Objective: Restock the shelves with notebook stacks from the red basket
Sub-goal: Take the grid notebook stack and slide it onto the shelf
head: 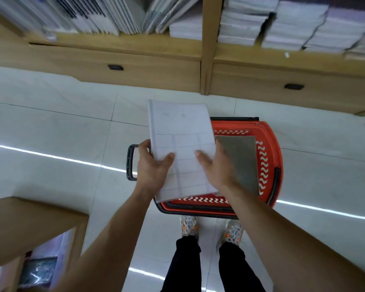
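A white notebook stack [180, 131] with a ruled cover is held flat above the red basket [266, 148], which sits on the floor in front of my feet. My left hand [152, 167] grips the stack's near left edge, thumb on top. My right hand [216, 167] grips the near right edge, thumb on the cover. A grey-covered notebook [238, 159] lies inside the basket under my right hand. The wooden shelf [122, 42] ahead holds upright and flat-stacked notebooks.
Two drawers with black handles [115, 67] sit under the shelf. More white paper stacks [293, 24] fill the right bay. A wooden display unit [30, 220] stands at my lower left. The basket's dark handle [131, 163] sticks out to the left. The floor is pale glossy tile.
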`<act>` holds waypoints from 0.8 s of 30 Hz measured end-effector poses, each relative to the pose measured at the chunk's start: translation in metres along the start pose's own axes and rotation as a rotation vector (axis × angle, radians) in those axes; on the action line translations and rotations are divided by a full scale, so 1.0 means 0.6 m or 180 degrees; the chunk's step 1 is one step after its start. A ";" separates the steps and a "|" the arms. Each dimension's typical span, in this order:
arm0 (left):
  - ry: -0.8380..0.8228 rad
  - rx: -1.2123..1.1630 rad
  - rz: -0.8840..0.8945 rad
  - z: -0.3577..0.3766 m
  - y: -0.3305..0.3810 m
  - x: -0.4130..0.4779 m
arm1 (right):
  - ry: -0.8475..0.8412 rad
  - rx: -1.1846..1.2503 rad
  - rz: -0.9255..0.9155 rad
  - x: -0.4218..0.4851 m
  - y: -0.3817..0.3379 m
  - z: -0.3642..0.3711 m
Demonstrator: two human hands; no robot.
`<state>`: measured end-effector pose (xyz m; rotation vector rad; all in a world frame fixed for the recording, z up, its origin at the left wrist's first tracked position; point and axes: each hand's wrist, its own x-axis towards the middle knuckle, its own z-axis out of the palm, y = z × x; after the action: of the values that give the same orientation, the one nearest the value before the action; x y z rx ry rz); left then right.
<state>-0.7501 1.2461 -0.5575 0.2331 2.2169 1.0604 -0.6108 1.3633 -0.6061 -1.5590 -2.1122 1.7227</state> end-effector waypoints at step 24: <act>-0.0781 -0.0023 0.1031 0.076 0.601 -0.154 | 0.1760 -0.0269 -0.0198 -0.157 -0.352 -0.525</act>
<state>-0.6925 1.4723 -0.2637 0.7002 1.9942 1.1394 -0.5320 1.5526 -0.2736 -1.7120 -1.9328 1.0269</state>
